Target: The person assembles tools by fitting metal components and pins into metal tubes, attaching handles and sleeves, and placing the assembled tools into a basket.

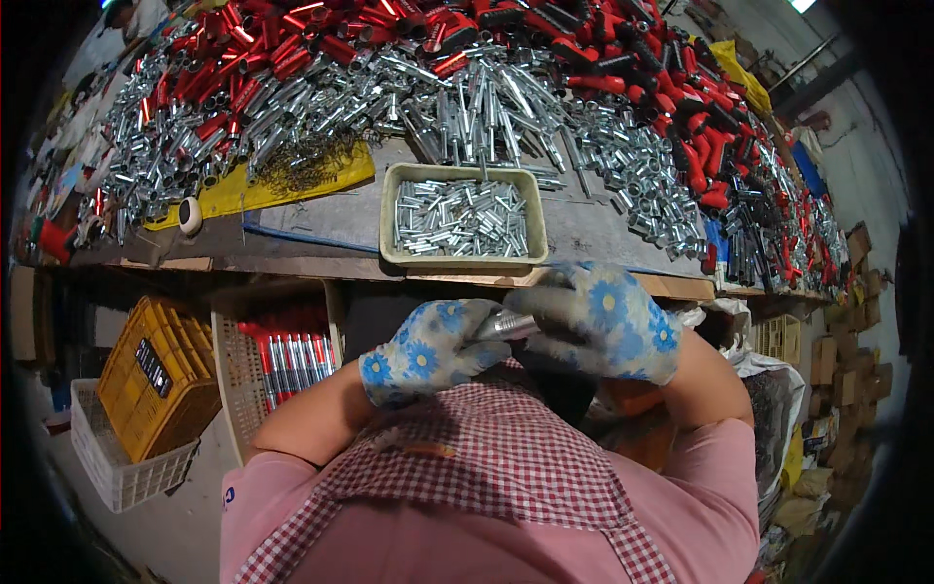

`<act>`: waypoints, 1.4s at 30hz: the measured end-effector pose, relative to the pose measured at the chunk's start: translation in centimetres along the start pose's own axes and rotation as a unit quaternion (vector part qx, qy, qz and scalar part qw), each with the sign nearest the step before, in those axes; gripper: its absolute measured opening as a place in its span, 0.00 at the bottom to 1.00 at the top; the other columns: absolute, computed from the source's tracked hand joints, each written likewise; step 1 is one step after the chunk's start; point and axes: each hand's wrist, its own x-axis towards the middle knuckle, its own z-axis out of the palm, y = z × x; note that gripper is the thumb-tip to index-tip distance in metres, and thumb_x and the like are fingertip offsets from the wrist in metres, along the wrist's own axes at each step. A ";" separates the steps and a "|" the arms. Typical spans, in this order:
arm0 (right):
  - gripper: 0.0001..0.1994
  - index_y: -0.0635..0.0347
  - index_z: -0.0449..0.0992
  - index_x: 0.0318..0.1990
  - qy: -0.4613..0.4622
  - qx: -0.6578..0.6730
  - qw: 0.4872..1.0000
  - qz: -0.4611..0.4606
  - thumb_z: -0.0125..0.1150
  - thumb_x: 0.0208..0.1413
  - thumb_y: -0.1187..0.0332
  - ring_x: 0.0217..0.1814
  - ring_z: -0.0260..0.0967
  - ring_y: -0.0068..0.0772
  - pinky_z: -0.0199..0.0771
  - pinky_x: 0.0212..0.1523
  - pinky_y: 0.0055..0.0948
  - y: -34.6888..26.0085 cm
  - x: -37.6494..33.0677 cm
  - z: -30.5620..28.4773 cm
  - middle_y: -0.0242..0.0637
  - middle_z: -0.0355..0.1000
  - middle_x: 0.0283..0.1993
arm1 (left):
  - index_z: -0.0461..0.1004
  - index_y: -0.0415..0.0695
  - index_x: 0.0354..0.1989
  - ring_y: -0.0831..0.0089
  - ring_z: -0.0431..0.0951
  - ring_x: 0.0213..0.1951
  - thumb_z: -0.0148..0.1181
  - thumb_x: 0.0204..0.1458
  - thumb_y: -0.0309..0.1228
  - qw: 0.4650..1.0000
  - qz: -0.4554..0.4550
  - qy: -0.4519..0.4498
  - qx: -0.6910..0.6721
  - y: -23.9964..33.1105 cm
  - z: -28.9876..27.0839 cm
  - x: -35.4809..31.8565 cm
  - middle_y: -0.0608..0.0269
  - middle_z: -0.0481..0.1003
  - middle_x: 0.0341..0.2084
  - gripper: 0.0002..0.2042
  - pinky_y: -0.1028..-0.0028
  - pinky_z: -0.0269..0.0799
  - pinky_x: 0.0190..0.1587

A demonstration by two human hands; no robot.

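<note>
My left hand, in a white glove with blue flowers, is closed around a silver metal tube with ridges near its end. The tube lies in front of my apron, just below the table's front edge. My right hand, gloved alike, is at the tube's right end. Its fingers are smeared by motion, so their grip does not show. Beyond both hands, a cream plastic tray of small metal pins sits at the table edge.
Silver metal parts and red-and-black handles are heaped across the table. A yellow strip with thin springs lies left of the tray. At lower left are a crate of red-and-silver tools and a yellow crate in a white basket.
</note>
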 end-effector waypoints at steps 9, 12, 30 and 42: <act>0.15 0.60 0.77 0.40 -0.064 0.058 0.993 0.076 0.64 0.51 0.58 0.35 0.75 0.49 0.74 0.36 0.42 -0.8 0.2 -1.0 0.47 0.75 0.32 | 0.73 0.39 0.46 0.56 0.79 0.36 0.63 0.47 0.32 1.000 -0.020 -0.012 -0.005 0.0 0.0 -0.2 0.51 0.77 0.33 0.17 0.65 0.74 0.40; 0.24 0.63 0.76 0.39 -0.081 -0.080 0.986 0.118 0.62 0.52 0.47 0.30 0.74 0.51 0.73 0.34 0.45 -0.9 0.6 -0.1 0.50 0.75 0.28 | 0.73 0.39 0.46 0.53 0.79 0.36 0.64 0.48 0.33 0.998 0.045 0.030 0.017 -0.9 0.6 -0.3 0.50 0.77 0.32 0.18 0.64 0.74 0.39; 0.28 0.65 0.68 0.56 0.182 -0.161 0.941 -0.236 0.61 0.52 0.55 0.44 0.75 0.49 0.73 0.42 0.40 0.9 0.1 -0.8 0.53 0.75 0.38 | 0.73 0.37 0.46 0.51 0.78 0.37 0.64 0.48 0.36 0.999 -0.024 0.024 0.004 0.4 0.0 -0.2 0.47 0.77 0.34 0.19 0.63 0.74 0.40; 0.29 0.61 0.72 0.54 0.106 -0.046 0.975 -0.188 0.68 0.44 0.59 0.43 0.74 0.51 0.74 0.43 0.41 0.6 -0.6 -0.2 0.49 0.75 0.42 | 0.72 0.38 0.47 0.50 0.78 0.37 0.65 0.49 0.35 0.999 0.005 0.015 0.036 0.5 0.3 0.0 0.47 0.77 0.34 0.19 0.62 0.74 0.39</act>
